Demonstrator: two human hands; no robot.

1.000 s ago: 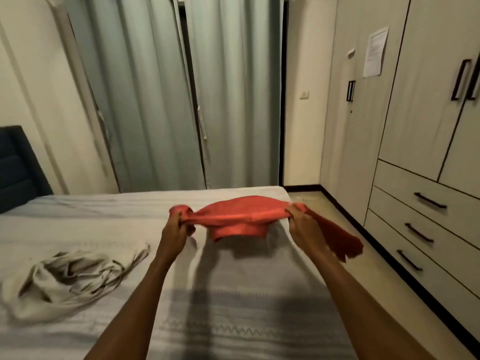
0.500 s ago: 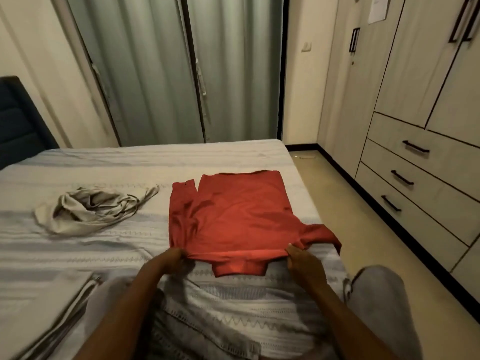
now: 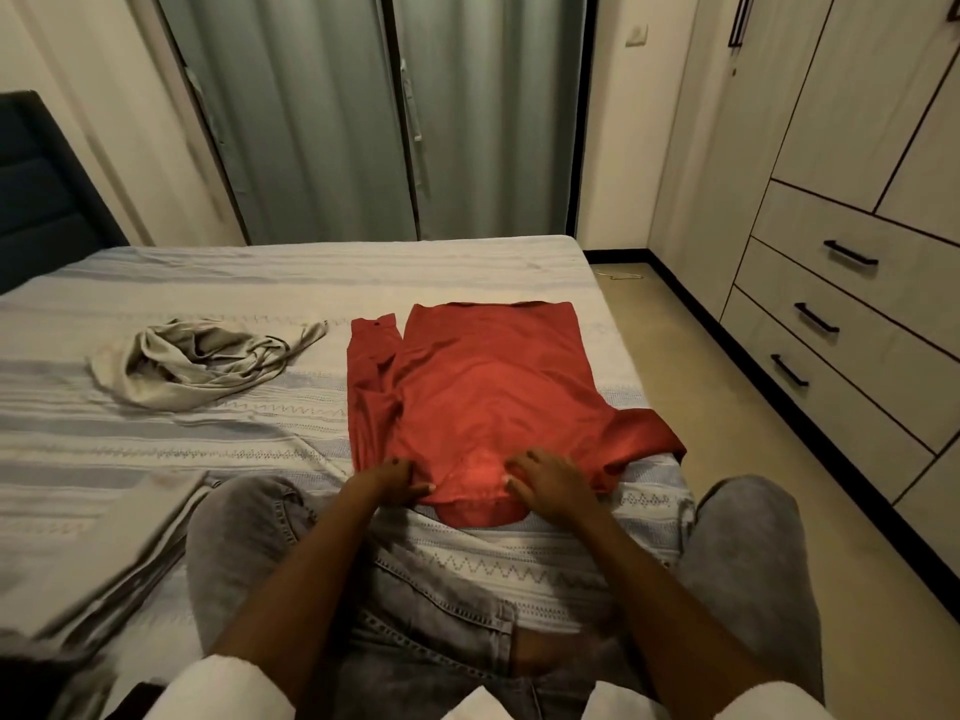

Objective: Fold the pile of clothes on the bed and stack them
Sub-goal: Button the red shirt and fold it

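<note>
Shirt [image 3: 493,387], red, is laid flat on the bed [image 3: 156,449] near its right edge, collar end toward the person. One sleeve is folded alongside the body on the left; the other is spread to the right and reaches the mattress edge. Both hands are placed at the collar end. Left hand [image 3: 395,480] is set on the near left corner, fingers lightly curled with the cloth apparently pinched under the fingertips, though this cannot be confirmed from the view. Right hand [image 3: 545,480] is pressed flat on the collar area, fingers spread and nearly straight, nothing gripped. A crumpled beige garment [image 3: 192,363] is seen on the bed, well apart to the left of the shirt. A folded pale stack [image 3: 98,553] is noted at the near left, beside the person's left knee. Grey jeans [image 3: 234,537] are worn, with the knees set either side of the work area. Curtains [image 3: 363,122] and drawers [image 3: 841,304] are recorded beyond.
</note>
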